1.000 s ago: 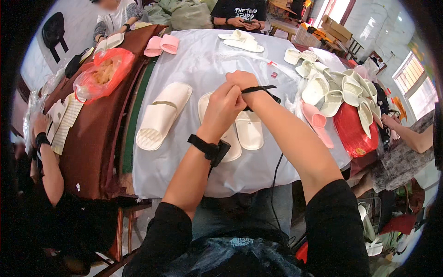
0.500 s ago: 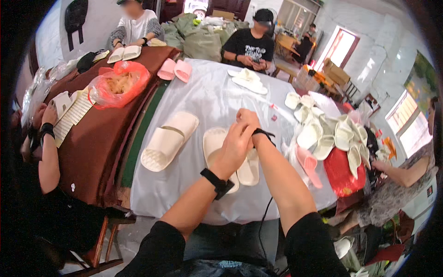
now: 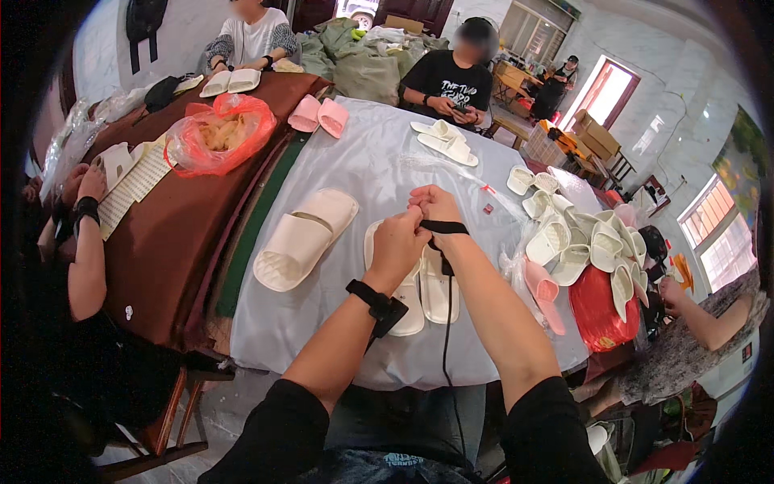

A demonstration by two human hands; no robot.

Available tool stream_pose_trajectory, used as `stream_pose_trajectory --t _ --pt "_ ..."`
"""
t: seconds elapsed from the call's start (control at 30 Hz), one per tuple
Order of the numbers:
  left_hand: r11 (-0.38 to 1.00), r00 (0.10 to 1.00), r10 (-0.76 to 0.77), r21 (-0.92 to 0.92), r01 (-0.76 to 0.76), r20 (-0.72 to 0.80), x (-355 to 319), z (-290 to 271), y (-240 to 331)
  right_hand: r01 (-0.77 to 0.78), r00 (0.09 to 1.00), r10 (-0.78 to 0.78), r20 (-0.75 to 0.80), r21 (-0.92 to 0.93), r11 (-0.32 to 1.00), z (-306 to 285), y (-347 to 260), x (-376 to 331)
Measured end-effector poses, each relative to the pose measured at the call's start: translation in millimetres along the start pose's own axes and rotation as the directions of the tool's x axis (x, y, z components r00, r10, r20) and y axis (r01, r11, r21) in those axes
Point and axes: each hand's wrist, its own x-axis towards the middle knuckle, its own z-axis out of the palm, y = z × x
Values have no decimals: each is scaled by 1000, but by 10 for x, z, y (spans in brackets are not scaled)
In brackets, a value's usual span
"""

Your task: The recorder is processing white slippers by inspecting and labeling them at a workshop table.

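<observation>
My left hand (image 3: 395, 248) is closed, its fingertips pinching a black wrist strap (image 3: 445, 227) that circles my right wrist. A thin black cable hangs down from the strap. My right hand (image 3: 436, 203) points left with its fingers bent together, and nothing shows in it. On my left wrist sits a black band with a small black box (image 3: 390, 316). Both hands hover over a pair of cream slippers (image 3: 439, 300), which my left hand and forearm partly cover. To the left lies another pair of cream slippers (image 3: 292, 252), one overlapping the other.
White sheeting (image 3: 355, 355) covers the table. Pink slippers (image 3: 332, 118) and white slippers (image 3: 447, 145) lie toward the far side. At right are piled slippers (image 3: 556, 234) and a red bag (image 3: 601, 315). A brown-covered table (image 3: 153, 282) adjoins at left; other people sit around.
My left hand has drawn back slightly toward me, showing more of the strap and its hanging cable. My right hand has turned a little, fingers pointing left.
</observation>
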Motion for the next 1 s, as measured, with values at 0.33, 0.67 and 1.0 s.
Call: stream_pose_trajectory --t 0.33,0.67,1.0 --pt "998 998 -29 63 25 60 -19 12 -81 103 976 25 216 -559 823 -148 -10 -416" --pt "993 1000 18 -115 -18 -3 12 67 -170 303 950 -149 273 -699 648 -164 -256 -758" --pt "996 995 20 -93 -11 95 -60 203 -154 148 985 -45 165 -691 708 -170 -262 -1048"
